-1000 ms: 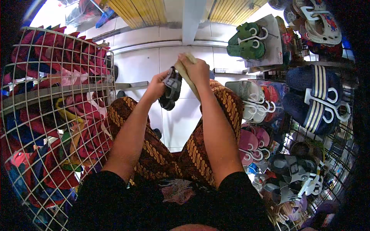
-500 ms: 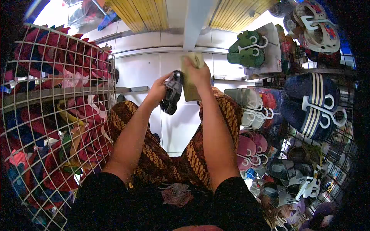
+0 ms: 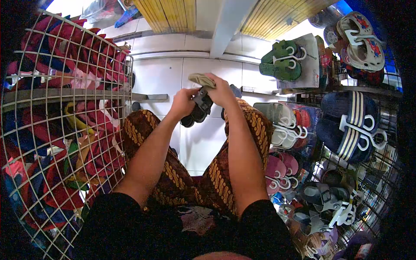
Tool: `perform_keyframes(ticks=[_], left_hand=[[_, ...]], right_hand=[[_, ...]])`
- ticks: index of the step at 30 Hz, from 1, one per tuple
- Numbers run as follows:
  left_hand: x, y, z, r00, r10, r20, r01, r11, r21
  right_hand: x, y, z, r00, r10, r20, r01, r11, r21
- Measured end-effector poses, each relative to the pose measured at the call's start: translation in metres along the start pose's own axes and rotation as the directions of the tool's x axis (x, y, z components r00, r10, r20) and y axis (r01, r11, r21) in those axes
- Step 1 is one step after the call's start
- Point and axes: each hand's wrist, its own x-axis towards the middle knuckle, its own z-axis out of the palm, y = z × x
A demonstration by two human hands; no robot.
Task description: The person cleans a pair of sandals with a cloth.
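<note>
Between my knees, my left hand (image 3: 183, 103) is closed around a pair of dark sandals (image 3: 201, 108) with grey straps, held over the white tiled floor. My right hand (image 3: 220, 90) grips a folded pale olive cloth (image 3: 202, 80), which lies against the upper end of the sandals. Part of the cloth is hidden under my right fingers.
At the left stands a white wire rack (image 3: 65, 96) full of red and coloured items. Green sandals (image 3: 284, 60), navy sandals (image 3: 350, 125) with white stripes and several other pairs hang on a rack at the right. Yellow slatted panels (image 3: 167, 15) stand ahead.
The cloth has moved left, from beside the sandals onto their upper end, and now looks folded over. The sandals have tilted and shifted slightly right. The view has shifted a little.
</note>
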Motion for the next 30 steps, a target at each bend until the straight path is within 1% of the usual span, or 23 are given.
perform_keyframes(ticks=[2, 3, 6, 9, 12, 13, 15, 16, 18, 19, 20, 21, 22, 23, 24, 25, 26, 28, 29, 30], left_hand=[[0.004, 0.003, -0.001, 0.997, -0.046, -0.061, 0.025, 0.951, -0.307], [0.003, 0.005, 0.000, 0.994, -0.083, -0.066, 0.053, 0.931, -0.360], [0.002, 0.008, 0.002, 0.993, -0.087, -0.075, 0.047, 0.900, -0.433], [0.004, 0.010, 0.003, 0.988, -0.127, -0.090, 0.066, 0.867, -0.494], [0.004, 0.017, -0.001, 0.959, -0.253, -0.130, 0.145, 0.828, -0.541], [0.002, 0.019, -0.005, 0.948, -0.270, -0.169, 0.151, 0.848, -0.508], [0.003, 0.014, -0.006, 0.934, -0.304, -0.187, 0.143, 0.800, -0.582], [0.004, 0.012, -0.007, 0.927, -0.320, -0.196, 0.137, 0.775, -0.617], [0.011, -0.002, -0.007, 0.872, -0.438, -0.217, 0.153, 0.666, -0.730], [0.014, -0.009, -0.007, 0.841, -0.495, -0.220, 0.152, 0.606, -0.781], [0.015, -0.010, -0.010, 0.855, -0.472, -0.214, 0.146, 0.616, -0.774], [0.015, -0.011, -0.013, 0.869, -0.448, -0.208, 0.139, 0.627, -0.767], [0.015, -0.012, -0.016, 0.882, -0.425, -0.203, 0.133, 0.638, -0.759], [0.017, -0.015, -0.014, 0.911, -0.357, -0.205, 0.128, 0.719, -0.683], [0.018, -0.019, -0.011, 0.920, -0.344, -0.190, 0.140, 0.738, -0.660], [0.019, -0.022, -0.007, 0.927, -0.332, -0.173, 0.153, 0.757, -0.635], [0.018, -0.019, -0.005, 0.934, -0.321, -0.155, 0.164, 0.774, -0.612], [0.015, -0.015, -0.007, 0.914, -0.385, -0.129, 0.175, 0.661, -0.729], [0.015, -0.016, -0.007, 0.896, -0.427, -0.126, 0.171, 0.591, -0.789], [0.015, -0.018, -0.008, 0.876, -0.468, -0.117, 0.162, 0.516, -0.841]], right_hand=[[0.004, -0.006, -0.003, 0.995, 0.076, -0.058, -0.069, 0.991, 0.112], [0.006, -0.002, 0.000, 0.997, 0.027, -0.076, -0.017, 0.992, 0.127], [0.006, -0.002, 0.000, 0.996, 0.067, -0.052, -0.062, 0.994, 0.085], [0.004, -0.004, 0.000, 0.996, 0.061, -0.058, -0.053, 0.988, 0.142], [0.005, 0.000, 0.005, 0.985, 0.016, -0.171, 0.004, 0.994, 0.113], [0.006, 0.002, 0.006, 0.987, -0.003, -0.160, 0.021, 0.993, 0.114], [0.007, 0.007, 0.007, 0.990, -0.041, -0.138, 0.058, 0.991, 0.119], [0.007, 0.009, 0.006, 0.995, -0.003, -0.098, 0.016, 0.991, 0.135], [0.008, 0.009, 0.001, 0.998, 0.069, -0.015, -0.066, 0.986, 0.156], [0.006, 0.009, 0.001, 0.996, 0.067, 0.059, -0.078, 0.976, 0.205], [0.004, 0.004, 0.001, 0.989, 0.061, 0.133, -0.093, 0.963, 0.252], [0.004, 0.010, 0.008, 0.997, 0.019, 0.078, -0.044, 0.942, 0.334], [0.006, 0.011, 0.007, 0.999, 0.040, 0.010, -0.041, 0.944, 0.328], [0.007, 0.009, 0.005, 0.996, 0.061, -0.059, -0.039, 0.946, 0.322], [0.008, 0.007, 0.003, 0.988, 0.083, -0.129, -0.038, 0.948, 0.317], [0.009, 0.005, 0.000, 0.983, 0.085, -0.165, -0.032, 0.954, 0.298], [0.007, 0.004, 0.001, 0.988, 0.075, -0.139, -0.036, 0.964, 0.265], [0.004, 0.001, 0.003, 0.995, 0.056, -0.084, -0.039, 0.980, 0.194], [0.003, -0.004, 0.002, 0.999, 0.034, 0.000, -0.033, 0.982, 0.188], [0.002, -0.009, 0.000, 0.998, 0.066, 0.005, -0.066, 0.974, 0.217]])
